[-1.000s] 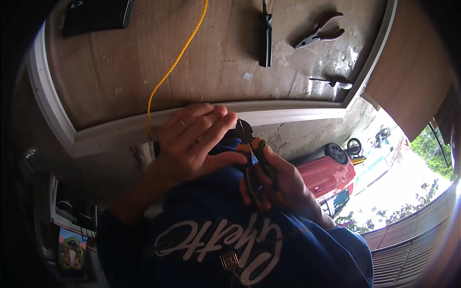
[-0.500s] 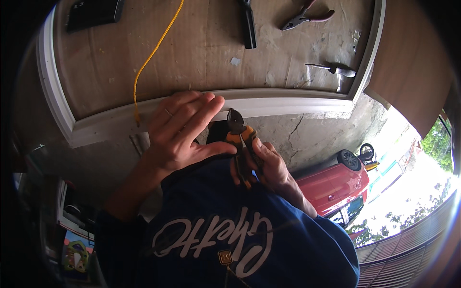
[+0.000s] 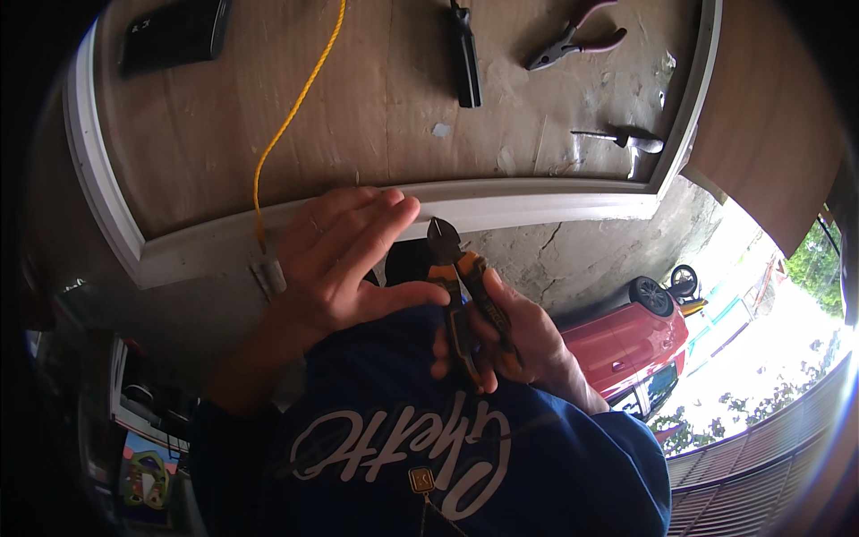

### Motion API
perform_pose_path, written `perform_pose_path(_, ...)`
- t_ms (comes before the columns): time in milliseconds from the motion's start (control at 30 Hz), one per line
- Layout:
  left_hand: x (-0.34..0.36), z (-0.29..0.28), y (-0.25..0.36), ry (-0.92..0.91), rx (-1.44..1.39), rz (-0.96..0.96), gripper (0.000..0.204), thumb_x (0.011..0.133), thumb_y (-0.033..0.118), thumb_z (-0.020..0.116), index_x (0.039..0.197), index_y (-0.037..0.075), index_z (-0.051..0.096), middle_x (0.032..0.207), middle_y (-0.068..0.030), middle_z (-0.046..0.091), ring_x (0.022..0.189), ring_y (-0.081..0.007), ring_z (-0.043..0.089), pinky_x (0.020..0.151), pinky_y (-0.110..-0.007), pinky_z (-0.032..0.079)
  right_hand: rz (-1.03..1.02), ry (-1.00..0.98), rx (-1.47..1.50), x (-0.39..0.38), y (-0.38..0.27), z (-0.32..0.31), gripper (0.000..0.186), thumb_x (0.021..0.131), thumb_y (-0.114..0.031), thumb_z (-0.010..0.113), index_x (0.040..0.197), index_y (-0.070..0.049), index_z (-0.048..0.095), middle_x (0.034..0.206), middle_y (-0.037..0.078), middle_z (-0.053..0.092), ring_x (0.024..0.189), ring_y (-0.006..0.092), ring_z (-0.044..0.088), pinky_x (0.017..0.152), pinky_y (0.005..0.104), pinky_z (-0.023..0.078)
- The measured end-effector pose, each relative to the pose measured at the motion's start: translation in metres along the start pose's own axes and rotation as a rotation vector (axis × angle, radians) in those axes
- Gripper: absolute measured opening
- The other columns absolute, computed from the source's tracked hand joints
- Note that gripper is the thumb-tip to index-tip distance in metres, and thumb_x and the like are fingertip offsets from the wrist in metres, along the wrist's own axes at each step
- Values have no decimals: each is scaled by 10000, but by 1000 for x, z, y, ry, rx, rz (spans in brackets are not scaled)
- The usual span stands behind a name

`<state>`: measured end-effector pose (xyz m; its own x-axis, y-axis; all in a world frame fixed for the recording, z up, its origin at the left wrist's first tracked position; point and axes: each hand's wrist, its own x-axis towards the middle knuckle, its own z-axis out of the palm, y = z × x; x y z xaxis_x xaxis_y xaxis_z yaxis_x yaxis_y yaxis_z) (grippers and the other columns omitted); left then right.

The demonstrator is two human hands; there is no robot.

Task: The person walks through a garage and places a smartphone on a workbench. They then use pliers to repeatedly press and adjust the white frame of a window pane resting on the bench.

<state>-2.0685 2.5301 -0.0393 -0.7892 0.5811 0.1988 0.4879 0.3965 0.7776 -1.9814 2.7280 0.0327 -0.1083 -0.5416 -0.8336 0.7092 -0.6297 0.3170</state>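
Note:
My left hand point(image 3: 340, 259) has its fingers stretched over the white trim point(image 3: 537, 197) along the board's near edge, with a ring on one finger; its thumb reaches to the orange-and-black cutting pliers point(image 3: 446, 240), touching or nearly touching them. My right hand point(image 3: 501, 340) grips their handles, with the dark jaws upward just right of my left fingertips, at the trim. I cannot make out anything between the jaws. A yellow rope point(image 3: 291, 116) runs down the board to the trim, left of my hands.
On the framed wooden board point(image 3: 385, 89) lie red-handled pliers point(image 3: 564, 45), a black-handled tool point(image 3: 465, 63), a small screwdriver point(image 3: 640, 139) and a black flat object point(image 3: 170, 31). Below are cracked concrete point(image 3: 546, 259), a red car point(image 3: 626, 340) and a slatted gate point(image 3: 743, 483) at right.
The whole view has shifted, with the board higher than a second ago. My hands stay by the trim; the pliers' handles look slightly more spread than half a second ago.

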Motion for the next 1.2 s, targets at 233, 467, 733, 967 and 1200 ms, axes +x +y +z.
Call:
perform_pose_path(233,-3,0,-3,-21,-4,-20,694,679,578,708,1036,-12,629,952,-98,662,882,-247,632,747,-344,523,26,92,-64,-9,-6,17,590,964,-505,239,1273,-14,347,938,232,607,850,340,660,427,263,552)
perform_pose_path(467,-1,-4,-4,-42,6,-19,613,773,564,632,1051,18,636,917,-81,660,879,-216,639,765,-320,519,63,74,47,-7,1,8,644,941,-546,292,1262,9,353,944,247,605,881,368,651,438,290,564)
perform_pose_path(733,-1,-5,-2,-77,4,-40,602,773,554,642,1046,18,641,926,-83,660,898,-214,636,789,-324,511,43,45,77,-3,8,-1,688,913,-577,346,1250,22,366,955,259,607,893,386,645,445,307,569)
perform_pose_path(967,-4,-3,-1,-80,9,-48,687,690,580,710,1043,-4,630,963,-95,660,922,-242,627,788,-350,519,57,-50,25,1,1,-11,712,899,-579,384,1288,14,335,972,258,607,903,389,639,459,335,575)
perform_pose_path(1200,-1,-4,-1,-81,3,-43,663,704,567,704,1026,-9,635,967,-104,658,916,-246,630,779,-346,522,25,-40,162,7,14,-8,711,889,-592,398,1296,-12,336,967,308,589,863,444,631,451,365,579)
